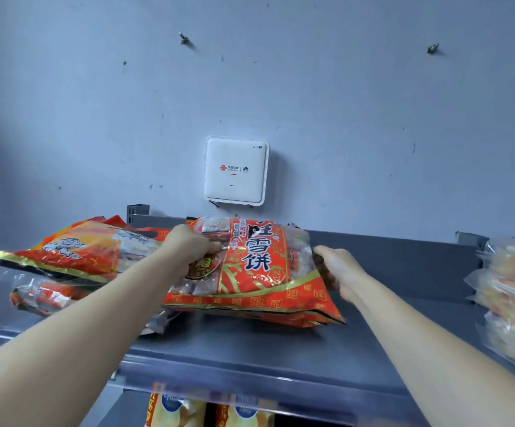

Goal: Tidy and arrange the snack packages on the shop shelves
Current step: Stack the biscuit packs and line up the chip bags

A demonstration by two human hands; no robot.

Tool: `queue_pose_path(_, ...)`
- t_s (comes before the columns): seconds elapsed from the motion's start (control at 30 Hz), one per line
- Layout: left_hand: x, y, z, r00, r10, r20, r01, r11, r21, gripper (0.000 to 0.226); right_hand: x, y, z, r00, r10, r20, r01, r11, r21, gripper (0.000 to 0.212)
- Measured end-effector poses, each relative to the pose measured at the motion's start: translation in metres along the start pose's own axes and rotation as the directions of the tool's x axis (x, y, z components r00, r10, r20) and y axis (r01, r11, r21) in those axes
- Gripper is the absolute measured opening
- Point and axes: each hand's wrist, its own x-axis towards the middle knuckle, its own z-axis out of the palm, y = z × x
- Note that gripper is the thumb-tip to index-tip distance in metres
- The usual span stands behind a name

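Head view: right fingers (322, 251) behind snack bag (265, 272)

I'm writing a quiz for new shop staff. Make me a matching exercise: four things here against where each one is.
1 red rice cracker bag; 2 white Wi-Fi router; 3 pale clear-wrapped packs; 4 yellow bags.
A on the wall; B under the shelf; C gripped by left hand and right hand; D right end of the shelf.
Pairs: 1-C, 2-A, 3-D, 4-B.

The big snack bag (262, 272) is red with gold lines and black letters. The bag on the left (74, 254) is red, orange and gold. The shelf (281, 349) is dark grey. The wall box (236, 171) is white.
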Motion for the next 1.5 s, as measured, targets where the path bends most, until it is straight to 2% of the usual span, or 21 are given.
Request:
queue_pose_path(0.1,0.004,0.002,0.004,0.986,0.071,-0.152,-0.086,0.992,-0.094,0.012,0.012,0.006,-0.001,0.996,0.060,0.060,-0.056,0.996,-0.070,0.009)
queue_pose_path(0.2,0.005,0.003,0.000,0.952,0.129,-0.279,-0.192,0.958,-0.212,0.011,0.019,0.014,0.004,0.969,0.199,0.145,-0.174,0.970,-0.168,0.011)
queue_pose_path(0.27,0.003,0.004,-0.004,0.933,0.140,-0.331,-0.241,0.928,-0.285,0.012,0.019,0.016,0.006,0.957,0.228,0.182,-0.205,0.970,-0.134,0.022)
queue_pose_path(0.33,0.001,0.006,-0.008,0.920,0.125,-0.372,-0.262,0.901,-0.345,0.022,0.020,0.016,0.009,0.951,0.224,0.212,-0.195,0.969,-0.150,0.025)
queue_pose_path(0.43,0.000,0.008,-0.017,0.903,0.097,-0.420,-0.279,0.875,-0.397,0.027,0.034,0.022,0.016,0.944,0.246,0.219,-0.194,0.953,-0.233,0.053)
queue_pose_path(0.47,0.001,0.008,-0.020,0.899,0.087,-0.430,-0.280,0.869,-0.408,0.026,0.036,0.021,0.016,0.940,0.267,0.212,-0.211,0.944,-0.255,0.049)
queue_pose_path(0.53,0.001,0.009,-0.023,0.891,0.071,-0.448,-0.281,0.862,-0.422,0.025,0.041,0.023,0.015,0.943,0.285,0.171,-0.227,0.928,-0.295,0.023)
queue_pose_path(0.57,0.001,0.009,-0.024,0.888,0.066,-0.455,-0.282,0.860,-0.426,0.025,0.046,0.024,0.014,0.947,0.289,0.140,-0.235,0.921,-0.311,0.018)
queue_pose_path(0.7,0.005,0.011,-0.018,0.874,0.073,-0.480,-0.304,0.854,-0.423,0.025,0.060,0.025,0.013,0.988,0.124,0.087,-0.106,0.975,-0.193,0.009)
queue_pose_path(0.77,0.008,0.011,-0.013,0.863,0.077,-0.500,-0.315,0.856,-0.410,0.026,0.059,0.016,0.010,0.999,-0.030,-0.012,0.027,0.977,-0.214,0.014)
queue_pose_path(0.83,0.010,0.013,-0.008,0.854,0.087,-0.513,-0.326,0.857,-0.398,0.026,0.051,0.008,0.002,0.960,-0.237,-0.149,0.177,0.925,-0.336,0.010)
queue_pose_path(0.9,0.013,0.013,-0.004,0.849,0.093,-0.520,-0.336,0.854,-0.397,0.024,0.045,0.006,-0.006,0.875,-0.431,-0.221,0.309,0.847,-0.432,0.009)
queue_pose_path(0.97,0.014,0.013,-0.001,0.843,0.088,-0.531,-0.338,0.855,-0.394,0.023,0.043,0.011,-0.011,0.818,-0.522,-0.242,0.378,0.804,-0.458,0.010)
queue_pose_path(1.03,0.014,0.011,0.003,0.839,0.090,-0.537,-0.339,0.858,-0.385,0.023,0.046,0.021,-0.014,0.842,-0.491,-0.223,0.349,0.812,-0.468,0.015)
queue_pose_path(1.1,0.013,0.010,0.006,0.833,0.111,-0.542,-0.353,0.861,-0.367,0.024,0.053,0.029,-0.017,0.912,-0.370,-0.176,0.242,0.833,-0.497,0.009)
queue_pose_path(1.17,0.011,0.009,0.009,0.831,0.148,-0.537,-0.372,0.865,-0.337,0.024,0.060,0.033,-0.020,0.956,-0.244,-0.166,0.146,0.879,-0.453,0.006)
queue_pose_path(1.37,-0.001,0.011,0.024,0.853,0.279,-0.441,-0.407,0.884,-0.229,0.022,0.063,0.031,-0.020,0.953,-0.226,-0.200,0.130,0.906,-0.404,0.014)
queue_pose_path(1.5,-0.012,0.006,0.047,0.881,0.330,-0.340,-0.404,0.898,-0.175,0.021,0.070,0.032,-0.032,0.978,-0.073,-0.198,0.019,0.964,-0.263,0.008)
